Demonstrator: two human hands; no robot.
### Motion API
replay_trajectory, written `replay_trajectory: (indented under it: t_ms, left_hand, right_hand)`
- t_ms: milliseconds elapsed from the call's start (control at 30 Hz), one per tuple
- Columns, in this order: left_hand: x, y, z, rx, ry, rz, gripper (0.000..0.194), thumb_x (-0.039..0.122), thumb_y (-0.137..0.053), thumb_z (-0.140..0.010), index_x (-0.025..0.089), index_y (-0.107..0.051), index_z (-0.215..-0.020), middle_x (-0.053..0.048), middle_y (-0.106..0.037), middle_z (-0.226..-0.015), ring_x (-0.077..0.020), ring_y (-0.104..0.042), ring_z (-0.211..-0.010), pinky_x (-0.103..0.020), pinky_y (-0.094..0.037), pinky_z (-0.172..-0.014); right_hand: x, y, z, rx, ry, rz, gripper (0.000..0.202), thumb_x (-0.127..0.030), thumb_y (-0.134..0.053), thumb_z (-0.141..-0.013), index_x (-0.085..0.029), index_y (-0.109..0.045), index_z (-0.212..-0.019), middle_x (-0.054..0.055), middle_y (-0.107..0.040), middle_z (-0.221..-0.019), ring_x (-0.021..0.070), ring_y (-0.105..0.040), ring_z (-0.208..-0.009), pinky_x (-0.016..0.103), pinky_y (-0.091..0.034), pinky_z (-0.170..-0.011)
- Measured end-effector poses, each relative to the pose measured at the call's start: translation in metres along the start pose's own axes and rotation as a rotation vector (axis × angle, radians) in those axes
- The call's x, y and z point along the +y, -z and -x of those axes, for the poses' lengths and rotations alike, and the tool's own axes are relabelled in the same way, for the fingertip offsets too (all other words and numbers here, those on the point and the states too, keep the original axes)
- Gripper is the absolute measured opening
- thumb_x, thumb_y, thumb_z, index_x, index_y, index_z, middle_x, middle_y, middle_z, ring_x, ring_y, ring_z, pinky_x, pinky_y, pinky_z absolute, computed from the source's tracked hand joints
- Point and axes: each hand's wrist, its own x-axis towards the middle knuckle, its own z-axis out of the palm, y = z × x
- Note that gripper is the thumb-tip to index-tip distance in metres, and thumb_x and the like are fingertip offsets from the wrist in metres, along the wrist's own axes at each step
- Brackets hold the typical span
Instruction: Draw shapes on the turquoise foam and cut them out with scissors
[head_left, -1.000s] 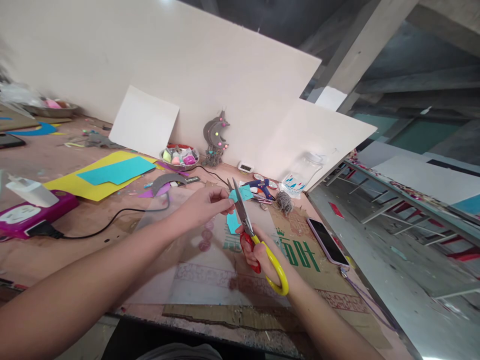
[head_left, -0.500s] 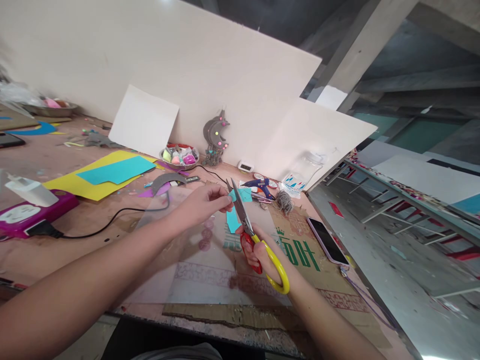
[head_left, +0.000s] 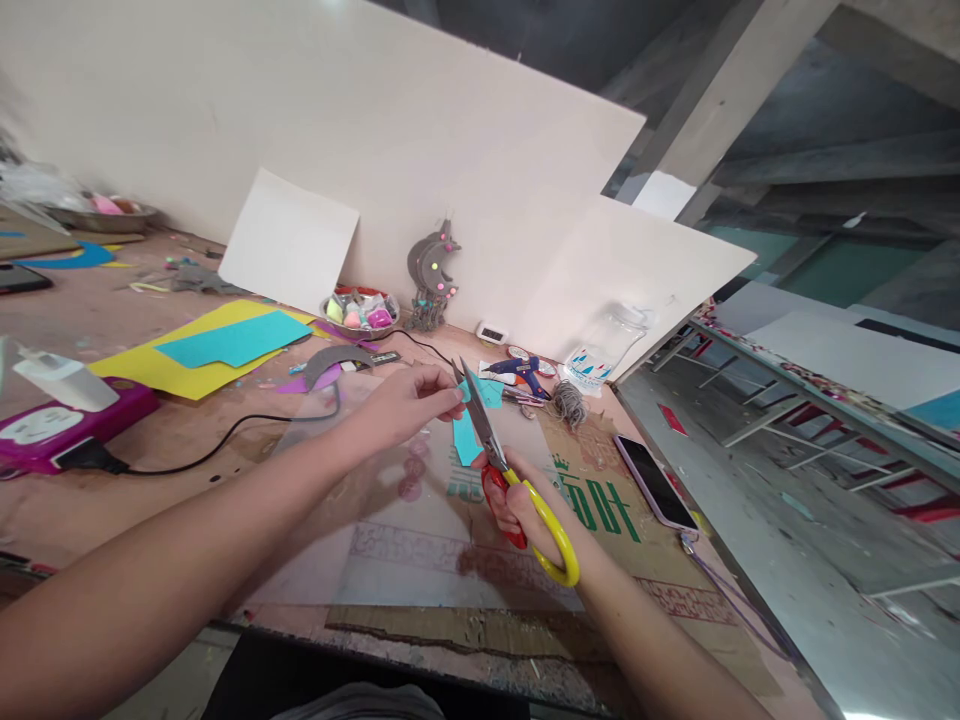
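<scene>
My right hand point(head_left: 517, 495) is wrapped round the red and yellow handles of a pair of scissors point(head_left: 486, 425). The metal blades point up and away, slightly apart at the tips. Between thumb and fingers, my left hand point(head_left: 409, 400) pinches a small piece of light blue paper point(head_left: 488, 392), which lies at the blades. Below it, a blue strip point(head_left: 466, 440) shows left of the blades; whether it joins the pinched piece I cannot tell. A translucent sheet on printed cardboard point(head_left: 600, 560) lies beneath both hands.
Yellow sheet point(head_left: 187, 375) with a blue cut-out point(head_left: 236, 338) and a purple power strip point(head_left: 135, 408) are on the left. Behind stand a bowl of clay packets point(head_left: 360, 312), a grey moon ornament point(head_left: 433, 268), a glue gun point(head_left: 517, 372), twine point(head_left: 570, 403) and a jar point(head_left: 607, 350). A phone point(head_left: 656, 483) lies right.
Almost nothing differs. Both hands, the scissors and the blue paper keep nearly the same places; the view has shifted very slightly.
</scene>
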Motion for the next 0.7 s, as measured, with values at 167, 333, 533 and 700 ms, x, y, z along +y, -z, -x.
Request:
replay_trajectory:
  t_ms: [167, 333, 533, 700]
  left_hand:
    - [0.0012, 0.0017, 0.0003, 0.01, 0.003, -0.012, 0.026, 0.041, -0.066, -0.078, 0.017, -0.058, -0.071, -0.003, -0.068, -0.072, -0.0175, -0.066, -0.075, -0.034, -0.052, -0.076]
    - [0.0005, 0.0024, 0.0, -0.001, 0.003, -0.032, 0.025, 0.04, -0.064, -0.08, 0.018, -0.057, -0.072, -0.003, -0.068, -0.073, -0.0176, -0.065, -0.076, -0.034, -0.051, -0.077]
    - [0.0014, 0.0032, 0.0007, -0.011, -0.009, -0.048, 0.025, 0.04, -0.063, -0.08, 0.018, -0.057, -0.071, -0.003, -0.067, -0.073, -0.0171, -0.064, -0.075, -0.033, -0.051, -0.076]
    - [0.0038, 0.0027, 0.0004, 0.0, 0.005, -0.022, 0.026, 0.041, -0.064, -0.079, 0.018, -0.055, -0.069, -0.002, -0.065, -0.071, -0.017, -0.064, -0.075, -0.033, -0.052, -0.076]
  right_hand:
    - [-0.0002, 0.0003, 0.0005, -0.006, -0.005, 0.016, 0.067, -0.077, -0.054, -0.077, -0.02, -0.05, -0.112, -0.006, -0.034, -0.07, 0.0071, -0.02, -0.05, 0.023, -0.017, -0.043]
    - [0.0011, 0.0021, 0.0006, 0.001, -0.012, 0.027, 0.065, -0.075, -0.055, -0.078, -0.02, -0.05, -0.112, -0.006, -0.034, -0.07, 0.0063, -0.02, -0.05, 0.022, -0.017, -0.043]
    - [0.0014, 0.0025, 0.0007, -0.003, -0.014, 0.02, 0.064, -0.074, -0.055, -0.078, -0.02, -0.05, -0.112, -0.007, -0.033, -0.068, 0.006, -0.018, -0.049, 0.021, -0.016, -0.043]
    - [0.0009, 0.0033, 0.0, 0.001, -0.017, 0.036, 0.067, -0.077, -0.057, -0.075, -0.02, -0.05, -0.109, -0.007, -0.034, -0.068, 0.0058, -0.021, -0.049, 0.02, -0.019, -0.042]
